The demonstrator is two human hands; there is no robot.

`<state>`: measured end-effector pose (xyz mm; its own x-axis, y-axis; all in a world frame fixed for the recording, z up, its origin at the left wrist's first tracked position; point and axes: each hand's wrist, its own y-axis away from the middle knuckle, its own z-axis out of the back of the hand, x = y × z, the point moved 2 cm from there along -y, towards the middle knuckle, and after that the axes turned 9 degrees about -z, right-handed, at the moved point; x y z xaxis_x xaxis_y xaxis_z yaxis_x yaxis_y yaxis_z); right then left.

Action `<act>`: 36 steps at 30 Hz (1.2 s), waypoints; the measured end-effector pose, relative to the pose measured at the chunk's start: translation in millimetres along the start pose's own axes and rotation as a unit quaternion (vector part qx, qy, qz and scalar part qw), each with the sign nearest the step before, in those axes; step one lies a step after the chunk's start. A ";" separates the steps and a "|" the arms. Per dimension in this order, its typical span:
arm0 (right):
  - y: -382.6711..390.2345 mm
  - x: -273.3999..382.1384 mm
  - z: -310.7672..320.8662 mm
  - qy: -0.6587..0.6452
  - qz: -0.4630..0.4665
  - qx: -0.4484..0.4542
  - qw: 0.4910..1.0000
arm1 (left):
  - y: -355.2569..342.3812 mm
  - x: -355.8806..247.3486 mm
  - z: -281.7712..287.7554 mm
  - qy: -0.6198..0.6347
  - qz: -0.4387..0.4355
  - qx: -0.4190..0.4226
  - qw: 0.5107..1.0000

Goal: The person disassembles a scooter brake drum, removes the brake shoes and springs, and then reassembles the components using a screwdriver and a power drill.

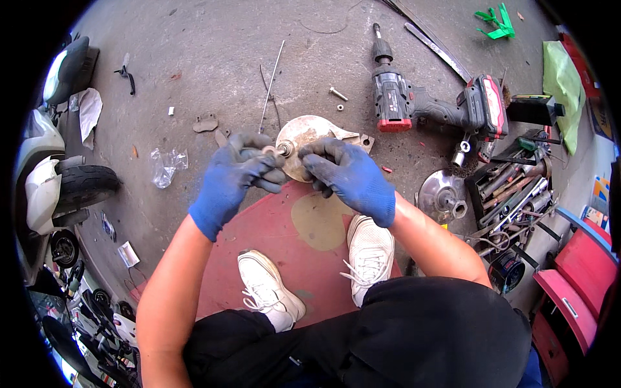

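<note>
My left hand (233,181), in a blue and dark glove, pinches a small round part, like a washer or ring (269,150), beside the bolt or spindle (284,149) in the round, dirty brake plate (296,127). My right hand (343,174), gloved alike, has its fingers curled over the right part of the plate; what they grip, if anything, is hidden. A bolt (338,94) and small nut (340,107) lie beyond the plate.
A cordless drill (427,110), tool tray (517,194) and metal disc (436,197) are at right, with red cabinets (569,291). Scooters (45,181) stand left. A thin rod (272,84) and plastic bag (169,167) lie on the floor. My feet are on a red mat (226,284).
</note>
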<state>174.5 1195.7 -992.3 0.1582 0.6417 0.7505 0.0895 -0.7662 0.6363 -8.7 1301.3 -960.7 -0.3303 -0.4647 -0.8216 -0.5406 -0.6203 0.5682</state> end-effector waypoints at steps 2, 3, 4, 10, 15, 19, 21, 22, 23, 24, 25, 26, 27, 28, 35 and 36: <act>-7.0 10.4 -4.1 0.042 0.043 -0.014 0.998 | 3.4 3.5 -8.4 0.035 0.011 0.017 0.999; -9.8 16.3 -4.2 0.062 0.064 -0.020 0.996 | 5.2 5.3 -11.9 0.052 0.018 0.025 0.998; -15.2 20.6 -2.2 0.104 0.054 -0.002 0.993 | 6.1 6.7 -13.8 0.051 0.013 0.021 0.998; -55.6 46.2 18.0 0.209 0.029 0.049 0.976 | -0.1 2.4 0.3 0.018 -0.017 -0.017 1.000; -95.3 61.4 19.0 0.433 0.127 0.043 0.892 | -9.6 18.2 22.2 -0.197 -0.028 -0.081 0.977; -113.9 66.0 -2.6 0.497 0.074 0.213 0.838 | -10.0 29.1 11.6 -0.188 0.003 -0.088 0.978; -121.4 65.4 -14.7 0.522 0.048 0.258 0.812 | -10.3 29.5 9.0 -0.181 0.016 -0.096 0.979; -125.9 65.4 -20.7 0.562 0.074 0.253 0.784 | -12.0 30.9 9.4 -0.178 0.020 -0.093 0.979; -126.4 66.6 -24.5 0.576 0.078 0.254 0.773 | -14.1 33.0 9.5 -0.175 0.024 -0.089 0.980; -126.5 67.8 -27.1 0.589 0.083 0.256 0.763 | -15.9 37.6 10.9 -0.173 0.026 -0.090 0.981; -126.0 68.5 -30.2 0.601 0.087 0.257 0.752 | -17.7 44.0 12.9 -0.171 0.028 -0.091 0.981; -123.8 69.5 -34.5 0.612 0.100 0.251 0.743 | -18.8 46.6 13.6 -0.169 0.031 -0.092 0.981; -120.9 69.5 -37.8 0.618 0.098 0.246 0.740 | -19.2 48.6 14.7 -0.169 0.039 -0.096 0.980; -117.8 69.6 -40.6 0.623 0.096 0.242 0.737 | -19.4 49.9 15.7 -0.170 0.047 -0.101 0.979; -130.2 54.2 -23.9 0.558 0.115 0.253 0.782 | -23.1 47.1 13.6 -0.146 0.065 -0.088 0.983; -130.3 54.6 -23.3 0.553 0.114 0.252 0.786 | -23.3 47.2 13.6 -0.128 0.067 -0.088 0.986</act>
<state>148.6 1331.3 -1030.1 -0.6993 -0.0914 0.7090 0.6055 -0.6029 0.5195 -22.2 1302.5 -1013.3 -0.5863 -0.3892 -0.7105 -0.3436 -0.6748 0.6532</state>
